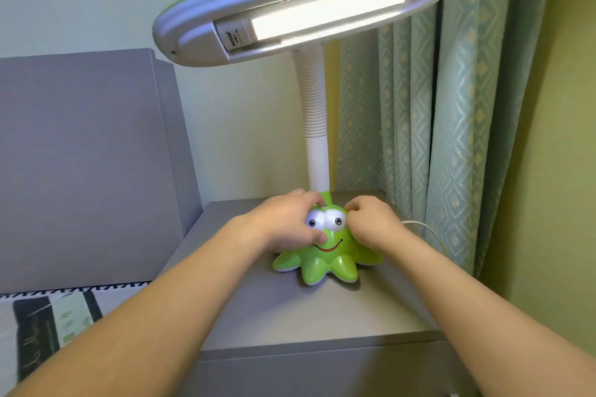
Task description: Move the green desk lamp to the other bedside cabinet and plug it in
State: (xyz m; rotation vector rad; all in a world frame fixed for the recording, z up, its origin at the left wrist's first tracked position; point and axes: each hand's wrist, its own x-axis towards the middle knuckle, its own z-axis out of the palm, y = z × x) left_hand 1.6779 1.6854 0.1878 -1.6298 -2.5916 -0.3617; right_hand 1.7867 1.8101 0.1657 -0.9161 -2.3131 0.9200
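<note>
Your green desk lamp with the starfish-shaped glossy plastic base (325, 255) stands upright on the grey bedside cabinet (290, 316), towards the back of its top and closer to the right side. A cartoon face with two bulging white eyes and a red smile looks straight at you from the base. The white neck rises from behind the eyes, smooth at the bottom and ribbed higher up, and carries the wide oval white head over the cabinet; its long tube is lit.

Both your hands are on the base. Your left hand (287, 222) wraps the left side of it: the fingers curl over the top beside the foot of the neck and the thumb presses on the front just under the left eye, so this grip is closed on the lamp. Your right hand (371, 221) sits against the right side of the base with its fingers curled in, knuckles up, touching the green plastic beside the right eye; how firmly it holds you cannot tell from here.

A white power cord (425, 229) runs from behind your right wrist across the cabinet top towards the patterned blue-green curtain (435, 122) hanging just behind and to the right. To the left of the cabinet stands the grey headboard (80, 155), with striped bedding (48, 316) below it.
</note>
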